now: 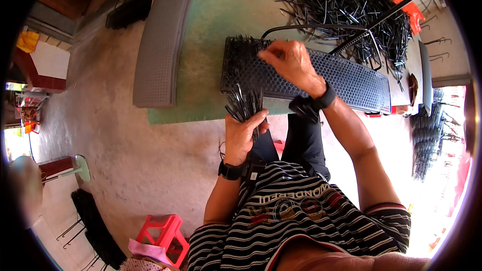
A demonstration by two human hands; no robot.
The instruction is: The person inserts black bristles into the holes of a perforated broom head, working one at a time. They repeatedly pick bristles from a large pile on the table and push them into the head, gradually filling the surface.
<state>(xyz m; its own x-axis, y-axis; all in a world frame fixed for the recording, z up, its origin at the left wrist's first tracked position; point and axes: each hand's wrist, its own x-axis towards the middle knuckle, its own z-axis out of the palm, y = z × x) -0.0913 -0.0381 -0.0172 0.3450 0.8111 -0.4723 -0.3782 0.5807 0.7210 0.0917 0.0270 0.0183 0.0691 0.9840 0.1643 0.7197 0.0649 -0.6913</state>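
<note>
My left hand (239, 139) is wrapped round a bunch of thin black strips (245, 101), their ends fanning upward just in front of the table edge. Across the table in front of me lies a long black panel (346, 81) with a grid of holes. Its left end is covered with upright black strips (240, 60). Over the panel, just right of that covered end, hovers my right hand (293, 64), its thumb and fingers pinched together. The fingertips are slightly blurred, and whatever they hold is too small to make out. A black band circles each wrist.
A big heap of loose black strips (346, 7) covers the table's far right. Grey perforated panels (159, 55) are stacked at the green table's (203, 70) left. A thin black frame (296, 26) leans over the panel. A pink stool (163, 233) stands behind me on the left.
</note>
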